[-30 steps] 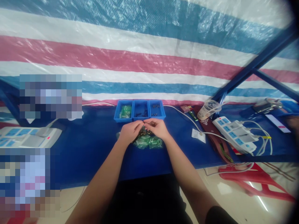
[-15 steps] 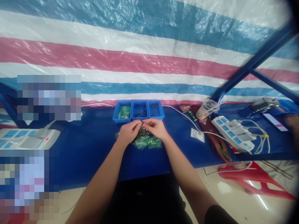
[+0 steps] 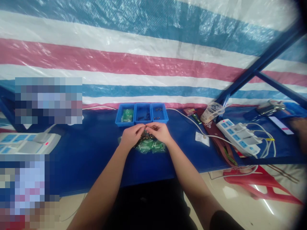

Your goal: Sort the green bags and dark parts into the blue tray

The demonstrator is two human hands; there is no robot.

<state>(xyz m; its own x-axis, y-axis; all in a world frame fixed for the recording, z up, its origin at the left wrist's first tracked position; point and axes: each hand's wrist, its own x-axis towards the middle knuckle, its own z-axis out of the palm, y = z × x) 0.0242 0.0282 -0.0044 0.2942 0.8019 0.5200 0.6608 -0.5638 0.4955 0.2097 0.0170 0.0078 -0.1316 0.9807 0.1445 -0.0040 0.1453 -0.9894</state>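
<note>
My left hand (image 3: pixel 131 135) and my right hand (image 3: pixel 160 131) meet fingertip to fingertip over the middle of the table. Both are closed in a pinch, and whatever sits between the fingers is too small to make out. Below them lies a heap of small dark and brassy metal parts (image 3: pixel 145 136), partly hidden by my fingers. Green-looking clear plastic packets (image 3: pixel 151 146) lie in front of the heap. Just beyond my hands stand three joined blue bins: the left bin (image 3: pixel 118 119) holds green packets, the middle bin (image 3: pixel 143 121) dark pieces, the right bin (image 3: pixel 160 121) small metal parts.
Power strips stand at the left (image 3: pixel 51 142) and right (image 3: pixel 240 137). A plastic cup (image 3: pixel 211 112), a dark red strap-like item (image 3: pixel 216 135) and a small white packet (image 3: pixel 202 139) lie at right. A white cable (image 3: pixel 187 119) crosses there. A phone (image 3: pixel 280 125) lies farther right.
Both hands stay pinched together over the heap, with only slight finger movement. The whole view has shifted a little.
</note>
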